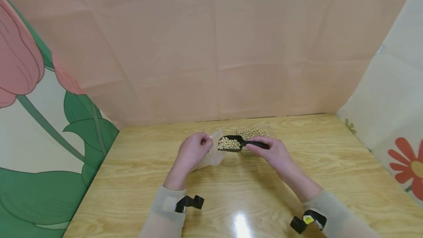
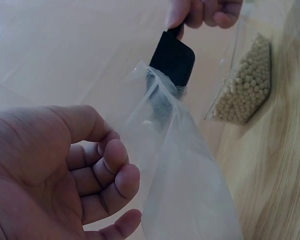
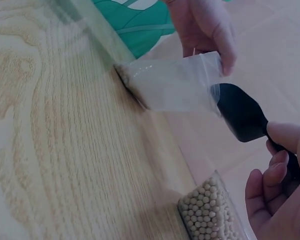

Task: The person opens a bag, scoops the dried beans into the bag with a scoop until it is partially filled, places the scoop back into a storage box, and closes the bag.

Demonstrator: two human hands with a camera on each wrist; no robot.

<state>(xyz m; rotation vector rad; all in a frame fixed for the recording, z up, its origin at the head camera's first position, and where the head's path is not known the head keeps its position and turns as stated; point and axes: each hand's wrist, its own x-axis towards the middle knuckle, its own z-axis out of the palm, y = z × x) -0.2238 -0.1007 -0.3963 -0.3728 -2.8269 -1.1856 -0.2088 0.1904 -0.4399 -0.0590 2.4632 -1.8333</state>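
Note:
My left hand (image 1: 195, 150) pinches the mouth edge of a clear plastic bag (image 3: 170, 82) between thumb and forefinger. The bag hangs beside that hand with its bottom on the table, and a few beans (image 3: 122, 75) lie down inside it. In my right hand (image 1: 273, 152) is the handle of a black scoop (image 2: 172, 57), held level. Pale round beans (image 1: 229, 143), like soybeans, heap in the scoop's bowl. The scoop's front end reaches into the bag's mouth in both wrist views.
A clear container (image 2: 213, 109) of the same beans (image 3: 205, 212) stands on the wooden table (image 1: 138, 179), behind and below the scoop. A pink cloth backdrop (image 1: 198, 65) rises along the table's far edge, with flower-printed sheets on both sides.

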